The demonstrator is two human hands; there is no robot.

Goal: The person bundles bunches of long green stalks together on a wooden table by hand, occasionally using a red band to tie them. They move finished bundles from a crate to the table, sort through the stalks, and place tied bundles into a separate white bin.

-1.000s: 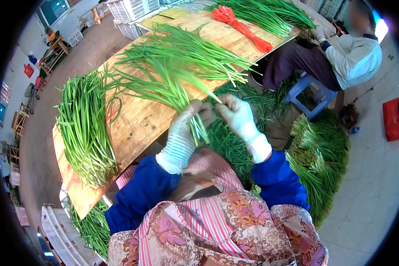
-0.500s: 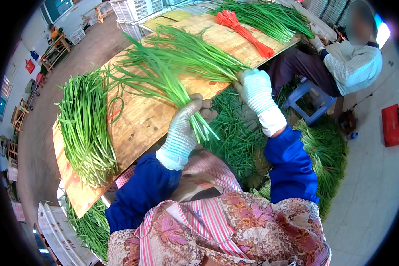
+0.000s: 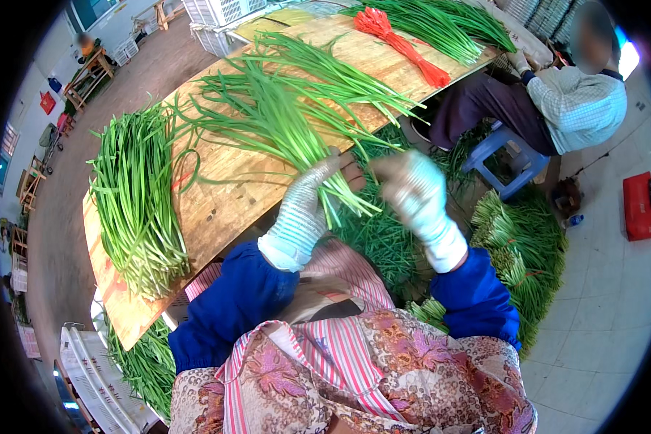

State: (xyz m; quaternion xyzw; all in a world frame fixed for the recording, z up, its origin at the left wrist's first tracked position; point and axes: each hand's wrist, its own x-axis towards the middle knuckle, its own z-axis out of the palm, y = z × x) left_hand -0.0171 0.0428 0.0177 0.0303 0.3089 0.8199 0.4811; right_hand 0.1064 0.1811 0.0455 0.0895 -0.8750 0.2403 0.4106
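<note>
Clasping green stalks (image 3: 286, 130), the left hand (image 3: 307, 202) is beside the board edge (image 3: 240, 224); right grip (image 3: 416, 188) unclear.

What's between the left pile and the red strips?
Some bare board, loose greens, and the leafy end of the bunch in the left hand; head view shows it.

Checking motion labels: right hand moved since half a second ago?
Yes. Against the wooden tabletop, the right hand has moved back toward the wearer, away from its near edge.
</note>
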